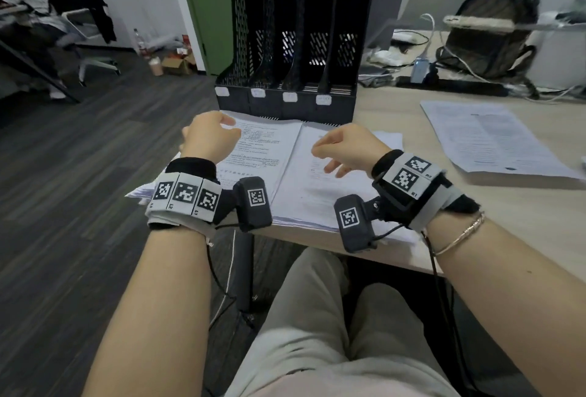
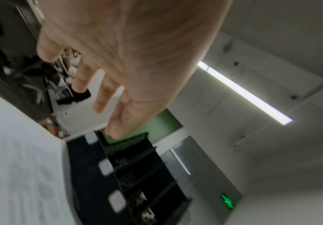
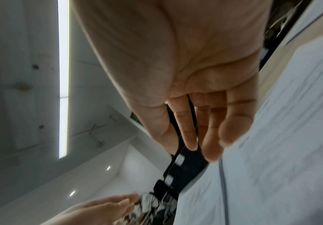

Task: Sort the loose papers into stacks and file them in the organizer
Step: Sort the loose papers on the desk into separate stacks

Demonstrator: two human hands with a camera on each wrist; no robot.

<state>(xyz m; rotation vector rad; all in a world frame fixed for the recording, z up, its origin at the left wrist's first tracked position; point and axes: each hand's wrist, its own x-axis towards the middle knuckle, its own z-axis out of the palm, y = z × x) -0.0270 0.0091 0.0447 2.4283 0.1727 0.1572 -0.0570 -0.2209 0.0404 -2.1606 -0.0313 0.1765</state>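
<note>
Both hands (image 1: 211, 136) (image 1: 347, 147) relaxed, empty above papers (image 1: 279, 168); long axis toward organizer (image 1: 295, 35).

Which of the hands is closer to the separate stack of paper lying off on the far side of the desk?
Right. The right hand hovers over the papers in front of the organizer, nearer the separate stack. The left hand hovers at those papers' opposite edge, farther away.

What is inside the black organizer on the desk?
The black organizer shows four slots that look empty; light comes through the mesh back. The low front wall hides each slot's floor, so flat sheets there cannot be ruled out.
</note>
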